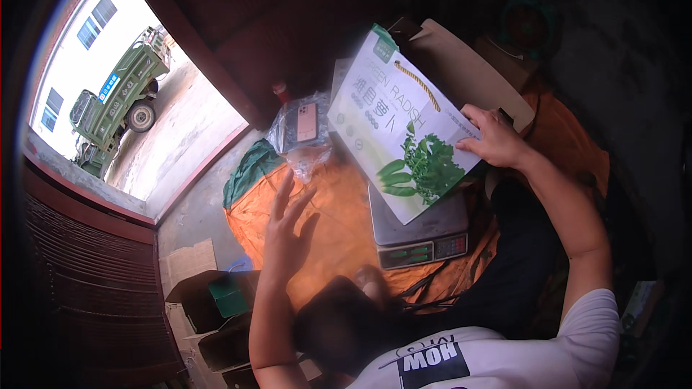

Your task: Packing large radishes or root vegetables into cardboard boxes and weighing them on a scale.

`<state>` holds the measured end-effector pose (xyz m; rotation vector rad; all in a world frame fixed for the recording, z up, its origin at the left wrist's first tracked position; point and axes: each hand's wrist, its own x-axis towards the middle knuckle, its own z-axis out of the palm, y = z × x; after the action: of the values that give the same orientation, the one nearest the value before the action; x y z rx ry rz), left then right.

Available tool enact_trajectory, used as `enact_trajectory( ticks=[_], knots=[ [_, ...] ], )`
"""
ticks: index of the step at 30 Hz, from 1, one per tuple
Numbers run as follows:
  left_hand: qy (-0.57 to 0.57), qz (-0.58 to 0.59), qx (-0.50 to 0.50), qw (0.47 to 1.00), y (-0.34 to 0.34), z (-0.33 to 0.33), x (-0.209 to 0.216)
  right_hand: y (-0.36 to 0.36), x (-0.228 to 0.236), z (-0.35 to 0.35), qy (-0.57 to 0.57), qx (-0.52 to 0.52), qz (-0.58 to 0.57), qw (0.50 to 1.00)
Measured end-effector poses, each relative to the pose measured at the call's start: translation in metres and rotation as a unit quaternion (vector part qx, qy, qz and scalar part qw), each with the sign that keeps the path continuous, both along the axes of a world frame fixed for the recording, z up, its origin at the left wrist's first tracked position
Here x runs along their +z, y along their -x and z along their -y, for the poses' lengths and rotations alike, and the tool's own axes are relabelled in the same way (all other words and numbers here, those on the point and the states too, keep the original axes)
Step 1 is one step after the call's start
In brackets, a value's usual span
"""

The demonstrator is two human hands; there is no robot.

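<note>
My right hand (496,137) is closed on the right edge of a flat white carton (375,112) printed with green leaves and radishes, with a twisted cord handle near its upper edge. The carton leans at a tilt, its lower corner over the steel plate of a digital scale (418,234). Whether it rests on the plate, I cannot tell. Raised above the orange sheet, my left hand (290,223) has its fingers spread and holds nothing. A pink phone (307,122) lies beyond it on dark, plastic-wrapped stuff, left of the carton.
An orange cloth (324,209) with a green edge (249,166) covers the floor. Open cardboard boxes (205,302) stand at the lower left. Behind the carton is a beige board (468,65). Through the doorway at left, a green three-wheeled truck (122,97) stands outside.
</note>
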<state>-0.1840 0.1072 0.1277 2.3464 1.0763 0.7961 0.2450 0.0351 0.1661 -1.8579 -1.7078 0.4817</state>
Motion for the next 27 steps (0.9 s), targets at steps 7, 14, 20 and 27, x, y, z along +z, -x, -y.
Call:
enact_trajectory(
  ticks=[7, 14, 20, 27],
  knots=[
    [-0.259, -0.144, -0.093, 0.951, -0.085, 0.008, 0.022, 0.005, -0.026, 0.080, -0.096, 0.146, 0.198, 0.965],
    [-0.297, -0.333, -0.177, 0.877, -0.127, 0.026, -0.029, -0.026, -0.086, 0.105, -0.174, 0.191, 0.306, 0.916],
    [-0.178, -0.361, -0.239, 0.884, -0.126, 0.050, -0.100, -0.043, -0.143, 0.119, -0.175, 0.226, 0.389, 0.876],
    [-0.181, -0.395, -0.260, 0.862, -0.149, 0.056, -0.117, -0.053, -0.167, 0.141, -0.173, 0.180, 0.381, 0.890]
  ],
)
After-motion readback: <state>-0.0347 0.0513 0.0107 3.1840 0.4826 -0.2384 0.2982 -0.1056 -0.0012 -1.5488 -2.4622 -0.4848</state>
